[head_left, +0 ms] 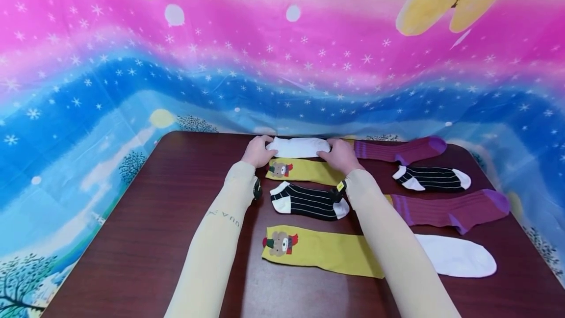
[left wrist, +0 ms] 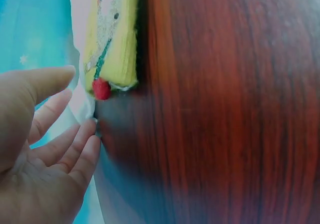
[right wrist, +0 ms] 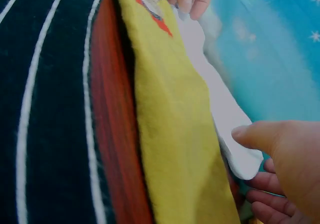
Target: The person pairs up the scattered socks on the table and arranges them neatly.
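Note:
A white sock (head_left: 300,147) lies flat along the table's back edge, and both hands are at its ends. My left hand (head_left: 258,151) touches the left end, its fingers loosely extended and the thumb apart from them in the left wrist view. At the other end is my right hand (head_left: 342,156); its thumb (right wrist: 252,135) rests on the white fabric while its fingers extend past the tip. Just in front lies a yellow sock (head_left: 309,171) with a bear picture, partly covered by the right hand. A black striped sock (head_left: 309,201) comes nearer, below the right wrist.
Another yellow bear sock (head_left: 326,251) lies in front. On the right are two purple socks (head_left: 399,151), a second black striped sock (head_left: 434,178) and another white sock (head_left: 456,255), partly behind the right forearm. A printed cloth (head_left: 273,63) hangs behind the dark wooden table (head_left: 145,220).

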Action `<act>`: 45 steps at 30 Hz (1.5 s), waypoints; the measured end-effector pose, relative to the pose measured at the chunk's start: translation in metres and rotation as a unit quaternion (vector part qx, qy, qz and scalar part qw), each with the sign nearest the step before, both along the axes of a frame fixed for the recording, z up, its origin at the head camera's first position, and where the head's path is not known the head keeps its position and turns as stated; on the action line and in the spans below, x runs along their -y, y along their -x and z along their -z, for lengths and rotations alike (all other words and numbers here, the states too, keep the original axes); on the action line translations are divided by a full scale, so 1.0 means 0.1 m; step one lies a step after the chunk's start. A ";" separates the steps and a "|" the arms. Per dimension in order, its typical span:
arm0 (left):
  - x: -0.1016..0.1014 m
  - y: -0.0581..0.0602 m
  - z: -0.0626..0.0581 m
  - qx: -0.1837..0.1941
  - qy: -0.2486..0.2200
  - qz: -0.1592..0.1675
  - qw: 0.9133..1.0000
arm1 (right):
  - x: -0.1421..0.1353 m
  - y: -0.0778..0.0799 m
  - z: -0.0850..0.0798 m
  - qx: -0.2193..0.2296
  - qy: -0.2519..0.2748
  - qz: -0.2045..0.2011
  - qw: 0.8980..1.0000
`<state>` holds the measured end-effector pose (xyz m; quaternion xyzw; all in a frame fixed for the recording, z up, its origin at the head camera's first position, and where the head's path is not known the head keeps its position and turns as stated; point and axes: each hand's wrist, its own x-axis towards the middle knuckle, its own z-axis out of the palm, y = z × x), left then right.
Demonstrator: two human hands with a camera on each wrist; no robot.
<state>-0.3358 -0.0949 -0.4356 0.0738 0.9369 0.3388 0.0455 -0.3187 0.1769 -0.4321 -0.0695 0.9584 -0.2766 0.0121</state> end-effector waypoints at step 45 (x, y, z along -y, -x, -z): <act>-0.08 -0.11 -0.01 0.045 -0.007 -0.043 0.998 | 0.13 -0.06 0.12 -0.018 0.061 0.061 0.996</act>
